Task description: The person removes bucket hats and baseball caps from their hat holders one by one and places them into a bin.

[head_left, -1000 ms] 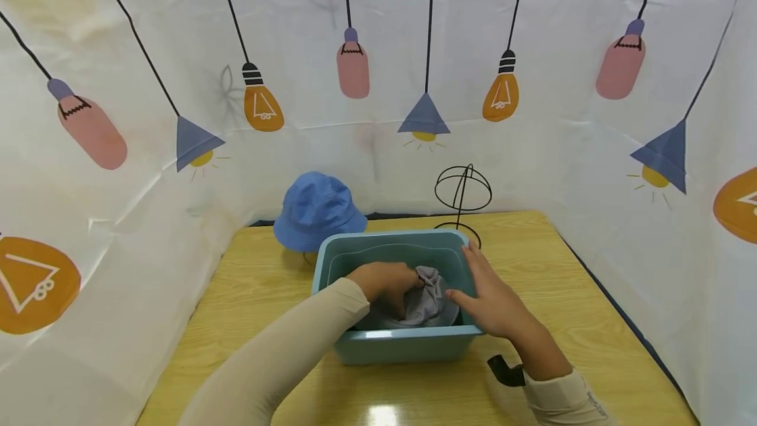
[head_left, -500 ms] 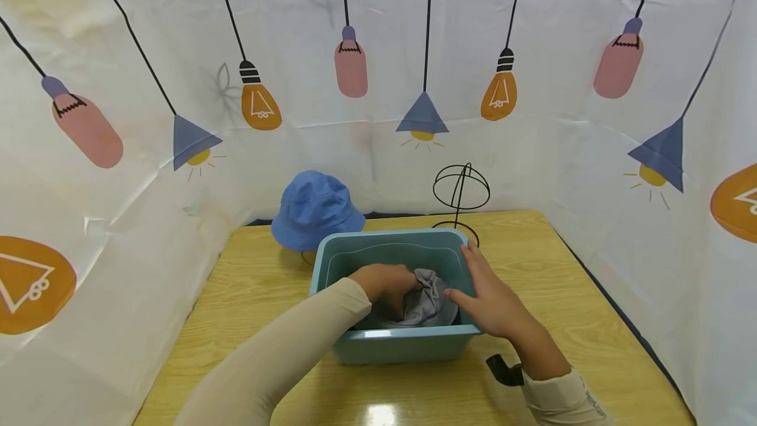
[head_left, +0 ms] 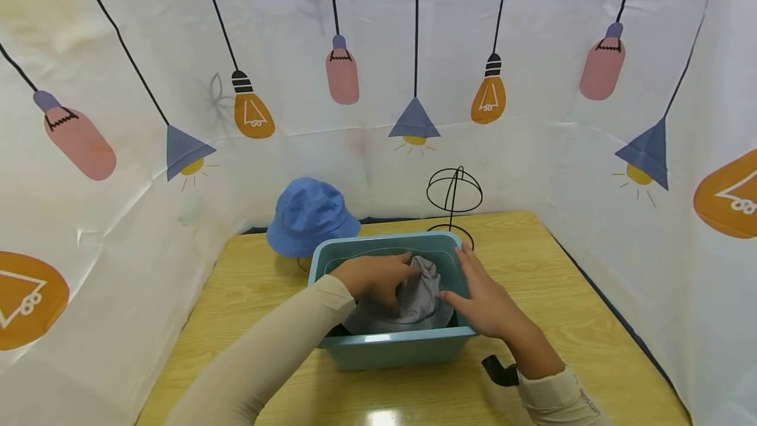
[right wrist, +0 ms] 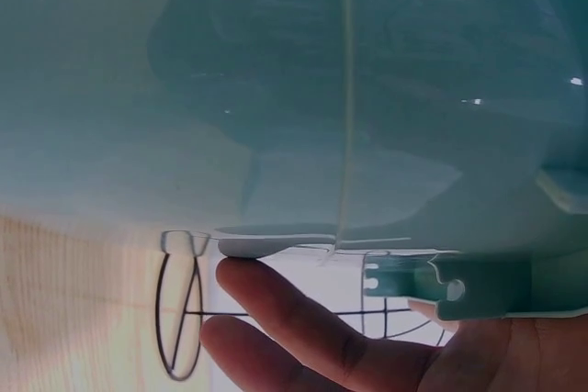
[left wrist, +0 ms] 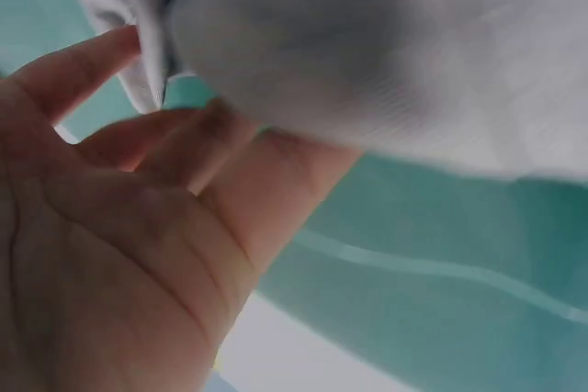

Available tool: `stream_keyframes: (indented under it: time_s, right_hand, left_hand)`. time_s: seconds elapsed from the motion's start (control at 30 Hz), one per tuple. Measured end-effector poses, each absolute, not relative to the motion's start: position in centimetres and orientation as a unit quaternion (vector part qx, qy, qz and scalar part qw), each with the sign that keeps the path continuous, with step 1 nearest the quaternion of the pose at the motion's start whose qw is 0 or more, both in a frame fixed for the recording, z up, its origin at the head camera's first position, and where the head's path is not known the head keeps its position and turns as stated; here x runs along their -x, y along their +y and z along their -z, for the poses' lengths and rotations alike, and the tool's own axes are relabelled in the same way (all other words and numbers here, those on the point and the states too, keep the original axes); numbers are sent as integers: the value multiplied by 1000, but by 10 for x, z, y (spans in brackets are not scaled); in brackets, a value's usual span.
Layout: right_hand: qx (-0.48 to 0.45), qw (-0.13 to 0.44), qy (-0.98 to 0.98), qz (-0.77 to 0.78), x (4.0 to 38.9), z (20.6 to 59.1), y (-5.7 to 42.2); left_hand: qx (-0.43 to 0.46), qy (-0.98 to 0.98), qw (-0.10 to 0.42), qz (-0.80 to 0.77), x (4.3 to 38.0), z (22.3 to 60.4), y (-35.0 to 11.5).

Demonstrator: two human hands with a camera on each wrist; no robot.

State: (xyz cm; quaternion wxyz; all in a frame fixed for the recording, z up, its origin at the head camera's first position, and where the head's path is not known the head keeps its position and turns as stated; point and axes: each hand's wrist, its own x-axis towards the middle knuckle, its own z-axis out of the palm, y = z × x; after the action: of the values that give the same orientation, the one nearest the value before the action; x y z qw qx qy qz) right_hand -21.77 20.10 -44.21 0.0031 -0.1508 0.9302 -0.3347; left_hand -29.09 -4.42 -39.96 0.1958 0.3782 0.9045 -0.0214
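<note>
In the head view, a teal plastic tub (head_left: 390,352) stands on the table with a grey cloth bucket hat (head_left: 422,301) inside it. My left hand (head_left: 375,278) reaches into the tub and pinches the hat's fabric near its crown. Close up in the left wrist view, the fingers (left wrist: 276,181) disappear behind the grey fabric (left wrist: 367,52). My right hand (head_left: 487,298) rests at the tub's right rim, fingers fairly straight along the outside and thumb extended over the inside. Its fingers (right wrist: 303,319) lie beside the tub's outer wall (right wrist: 276,117) in the right wrist view.
Behind the tub at left sits a blue bucket hat (head_left: 312,215) on a stand. A black wire hat stand (head_left: 452,199) is at the back right. The wooden table (head_left: 562,281) is enclosed by a white printed curtain (head_left: 378,169).
My left hand has risen slightly, drawing the grey hat's fabric up a little inside the tub. The right hand stays at the rim. The head view has shifted a little.
</note>
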Motion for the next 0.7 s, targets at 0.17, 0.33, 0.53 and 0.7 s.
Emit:
stream_keyframes:
  time_s: [0.17,0.33,0.53,0.7]
  right_hand:
    - [153,3,932,329,218,443,202]
    - [153,3,933,326,218,443,202]
    - [155,-2,935,320,219,444,202]
    - [154,0,935,319,220,444,202]
  left_hand:
    - [-376,911,160,54,277,386,-40]
    - [-396,904,116,116,265,391,-38]
    - [-387,905,162,78,266,403,-42]
    - [-373,905,197,52,273,417,-43]
